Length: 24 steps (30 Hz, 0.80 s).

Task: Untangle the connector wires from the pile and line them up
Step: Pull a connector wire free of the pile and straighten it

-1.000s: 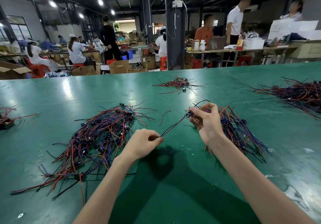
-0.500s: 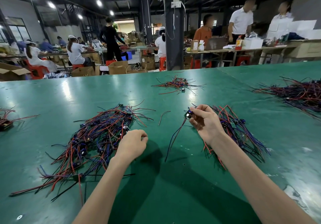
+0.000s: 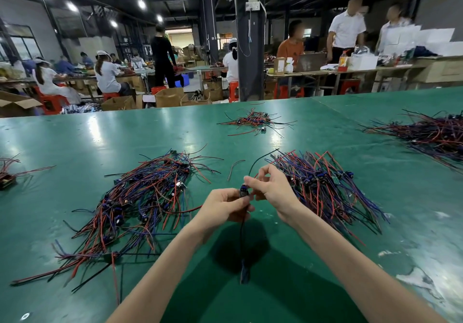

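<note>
Head view: my left hand (image 3: 225, 206) and right hand (image 3: 274, 190), fingers curled, pinch one connector wire (image 3: 243, 193) above the worktop (image 3: 288, 292), between tangled pile (image 3: 140, 197) and neater bundle (image 3: 323, 190); light, limp, snag-prone, I judge, best gripped at its stiff connector end.

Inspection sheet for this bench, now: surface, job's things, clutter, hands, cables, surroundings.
Surface: green table, glossy; white scuffs at right.
Job's things: tangled pile left; more aligned pile right; connector wire held between them.
Clutter: stray wire; far pile; another heap far right.
Hands: left hand grips the connector; right hand pinches the wire above it.
Cables: one lead hangs below the left hand.
Surroundings: pillar, boxes, workers at benches.
</note>
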Available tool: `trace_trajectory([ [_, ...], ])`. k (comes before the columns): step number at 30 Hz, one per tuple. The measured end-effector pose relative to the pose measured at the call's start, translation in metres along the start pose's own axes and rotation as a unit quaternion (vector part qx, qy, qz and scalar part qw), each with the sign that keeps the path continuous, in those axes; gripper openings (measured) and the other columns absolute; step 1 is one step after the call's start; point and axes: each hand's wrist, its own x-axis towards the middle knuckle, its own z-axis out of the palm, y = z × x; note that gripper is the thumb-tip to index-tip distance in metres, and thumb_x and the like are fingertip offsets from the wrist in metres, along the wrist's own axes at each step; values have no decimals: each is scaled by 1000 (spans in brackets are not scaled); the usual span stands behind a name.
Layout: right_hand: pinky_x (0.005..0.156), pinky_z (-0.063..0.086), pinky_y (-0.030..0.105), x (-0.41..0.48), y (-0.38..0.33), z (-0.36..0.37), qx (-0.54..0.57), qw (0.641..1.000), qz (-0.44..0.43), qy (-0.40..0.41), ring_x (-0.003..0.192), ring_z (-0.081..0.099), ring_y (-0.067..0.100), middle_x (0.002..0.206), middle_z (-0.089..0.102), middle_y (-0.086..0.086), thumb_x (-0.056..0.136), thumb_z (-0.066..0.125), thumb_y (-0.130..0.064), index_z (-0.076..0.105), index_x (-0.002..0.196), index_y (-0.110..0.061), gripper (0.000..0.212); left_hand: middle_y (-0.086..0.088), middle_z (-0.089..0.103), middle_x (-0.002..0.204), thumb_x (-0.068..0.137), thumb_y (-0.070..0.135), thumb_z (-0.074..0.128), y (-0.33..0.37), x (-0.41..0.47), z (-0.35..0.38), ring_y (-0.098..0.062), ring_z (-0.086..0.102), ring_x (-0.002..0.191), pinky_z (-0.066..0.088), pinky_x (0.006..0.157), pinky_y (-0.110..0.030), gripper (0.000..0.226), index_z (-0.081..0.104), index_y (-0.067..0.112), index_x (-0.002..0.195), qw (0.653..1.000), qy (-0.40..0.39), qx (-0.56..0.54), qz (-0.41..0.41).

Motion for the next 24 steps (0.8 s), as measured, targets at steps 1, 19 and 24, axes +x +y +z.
trace_trajectory([
  [1, 48, 42, 21, 0, 0, 1, 13, 1000, 7, 4, 48, 54, 14, 66, 60, 4, 87, 65, -6, 36, 74, -15, 33, 0, 69, 66, 93, 4, 55, 0, 0, 0, -8, 62, 54, 52, 57, -19, 11, 65, 6, 94, 1000, 6, -18, -3],
  [19, 58, 38, 20, 1, 4, -2, 95, 978, 174, -65, 50, 49, 6, 63, 61, -4, 84, 66, -10, 69, 83, -9, 4, -1, 64, 66, 94, 3, 50, -1, 1, -6, -7, 58, 53, 51, 55, -18, 21, 69, 6, 88, 988, -60, -124, -68],
  [24, 55, 40, 18, 5, 3, -5, 131, 970, 199, -52, 47, 46, 7, 59, 58, -3, 85, 63, -3, 69, 85, -7, 8, -2, 65, 67, 93, 4, 52, -1, -2, -6, -7, 58, 54, 52, 57, -19, 32, 75, 12, 72, 989, -74, -103, -79],
])
